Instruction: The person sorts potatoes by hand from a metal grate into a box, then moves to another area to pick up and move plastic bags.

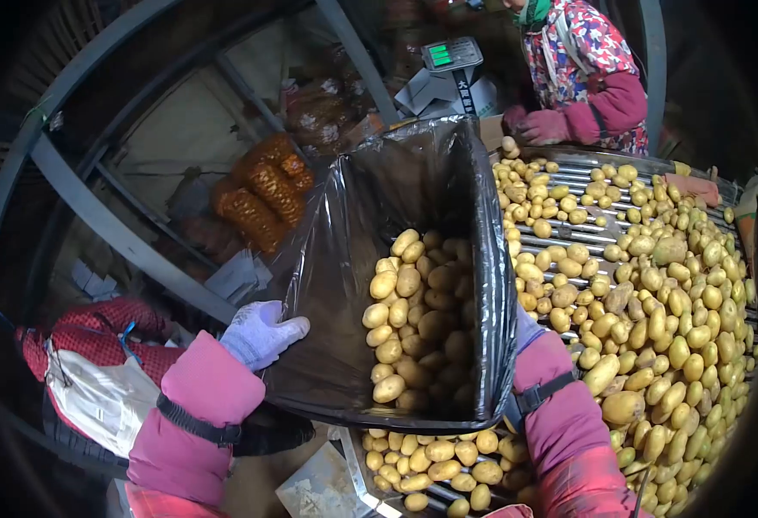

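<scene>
A box lined with a black plastic bag [318, 363] is between my hands, tilted, with potatoes [409, 311] heaped inside. My left hand [262, 335], in a lavender glove, grips the left side of the liner; its thumb lies over the plastic and the other fingers are partly hidden. My right hand [527, 330] is at the box's right side. Only a sliver of its glove shows, and its fingers are hidden behind the plastic.
Loose potatoes [655, 380] cover the metal roller conveyor [581, 231] on the right. More potatoes [439, 457] lie below the box. A co-worker [586, 86] stands across the conveyor. Grey metal rails [120, 229], filled net sacks [262, 194] and a scale display [452, 54] are beyond.
</scene>
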Demonstrator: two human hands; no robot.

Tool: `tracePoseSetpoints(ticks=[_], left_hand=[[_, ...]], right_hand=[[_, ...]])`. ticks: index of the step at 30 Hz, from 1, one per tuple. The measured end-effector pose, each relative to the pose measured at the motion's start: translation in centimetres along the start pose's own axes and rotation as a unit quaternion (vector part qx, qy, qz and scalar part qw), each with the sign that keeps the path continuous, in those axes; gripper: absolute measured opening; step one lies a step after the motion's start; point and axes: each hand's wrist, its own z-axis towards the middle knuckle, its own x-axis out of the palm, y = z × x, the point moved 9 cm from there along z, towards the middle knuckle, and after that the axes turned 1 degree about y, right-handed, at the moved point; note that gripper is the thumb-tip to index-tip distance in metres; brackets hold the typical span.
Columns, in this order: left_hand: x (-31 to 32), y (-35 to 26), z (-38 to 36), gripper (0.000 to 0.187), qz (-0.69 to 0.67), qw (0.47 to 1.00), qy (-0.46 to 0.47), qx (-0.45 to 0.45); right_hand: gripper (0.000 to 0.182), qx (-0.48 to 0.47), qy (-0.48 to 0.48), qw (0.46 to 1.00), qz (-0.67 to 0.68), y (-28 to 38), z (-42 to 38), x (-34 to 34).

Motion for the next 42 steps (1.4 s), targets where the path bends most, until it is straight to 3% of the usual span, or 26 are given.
tracePoseSetpoints(ticks=[1, 4, 7, 8, 9, 11, 13, 16, 17, 18, 21, 23, 25, 26, 28, 29, 30, 31, 33, 35, 38, 42], left_hand=[[0.2, 0.9, -0.8, 0.038, -0.005, 1.0, 0.002, -0.009], [0.5, 2.5, -3.2, 0.036, -0.086, 0.985, -0.053, 0.138], [0.3, 2.6, -8.3, 0.018, 0.055, 0.964, -0.084, 0.246], [0.8, 0.8, -12.3, 0.015, 0.202, 0.837, -0.184, 0.474], [0.8, 2.7, -12.3, 0.018, 0.077, 0.921, -0.109, 0.367], [0.3, 5.3, -13.7, 0.025, -0.078, 0.965, -0.046, 0.246], [1.4, 11.1, -14.4, 0.031, -0.214, 0.977, 0.001, 0.025], [0.6, 15.7, -18.3, 0.031, -0.213, 0.975, -0.047, 0.031], [2.5, 14.8, -21.5, 0.029, -0.237, 0.97, -0.042, 0.024], [2.3, 15.7, -23.4, 0.039, -0.242, 0.963, -0.096, 0.061], [3.1, 17.7, -29.5, 0.034, -0.245, 0.964, -0.1, -0.004], [2.1, 19.6, -34.6, 0.032, -0.229, 0.938, -0.253, -0.064], [2.6, 19.6, -37.4, 0.03, -0.182, 0.929, -0.3, -0.115], [3.0, 18.7, -39.4, 0.026, -0.139, 0.945, -0.246, -0.165], [6.9, 20.8, -43.2, 0.021, -0.32, 0.919, -0.203, -0.109], [8.9, 18.3, -45.6, 0.019, -0.365, 0.906, -0.169, -0.132], [10.3, 15.9, -48.0, 0.021, -0.37, 0.885, -0.227, -0.166], [7.1, 28.7, -42.4, 0.022, -0.436, 0.86, -0.194, -0.182], [9.0, 29.8, -43.4, 0.022, -0.458, 0.841, -0.18, -0.225], [12.1, 32.5, -44.5, 0.019, -0.536, 0.768, -0.198, -0.291], [16.1, 35.7, -44.9, 0.01, -0.517, 0.79, -0.104, -0.314], [23.0, 40.1, -45.1, 0.012, -0.449, 0.82, -0.062, -0.35]], right_hand=[[0.038, -0.005, -0.011, 0.999, -0.038, 0.2, -1.1, -0.4], [0.038, -0.034, -0.023, 0.988, -0.147, 1.5, -4.7, -0.8], [0.038, -0.053, -0.042, 0.969, -0.239, 2.7, -9.0, -1.1], [0.038, -0.059, -0.045, 0.96, -0.271, 3.1, -10.4, -0.9], [0.038, -0.066, -0.05, 0.95, -0.302, 3.7, -11.8, -0.5], [0.038, -0.072, -0.05, 0.931, -0.355, 3.9, -13.8, 0.5], [0.038, -0.076, -0.045, 0.912, -0.4, 3.8, -15.5, 1.7], [0.039, -0.072, -0.031, 0.893, -0.444, 2.2, -17.7, 3.2], [0.039, -0.057, -0.033, 0.897, -0.437, 2.6, -19.2, 1.3], [0.039, -0.051, -0.026, 0.894, -0.444, 2.0, -19.8, 1.8], [0.039, -0.018, 0.014, 0.888, -0.459, 0.1, -20.8, 3.2], [0.039, 0.005, 0.032, 0.882, -0.47, -1.1, -21.1, 4.3], [0.039, 0.03, 0.067, 0.882, -0.466, -2.8, -20.8, 4.4], [0.04, 0.053, 0.081, 0.883, -0.46, -3.7, -20.9, 3.9], [0.04, 0.104, 0.111, 0.878, -0.454, -6.1, -21.4, 2.7], [0.04, 0.138, 0.126, 0.873, -0.45, -7.4, -22.4, 1.3], [0.04, 0.167, 0.137, 0.866, -0.45, -9.0, -22.4, 0.1], [0.04, 0.198, 0.129, 0.85, -0.471, -18.9, -19.6, 4.1], [0.04, 0.258, 0.137, 0.839, -0.46, -23.8, -20.2, 2.1], [0.04, 0.316, 0.139, 0.826, -0.446, -28.6, -21.4, -0.1], [0.041, 0.391, 0.137, 0.808, -0.418, -35.6, -23.3, -3.4], [0.041, 0.451, 0.142, 0.797, -0.376, -44.1, -24.1, -6.4]])
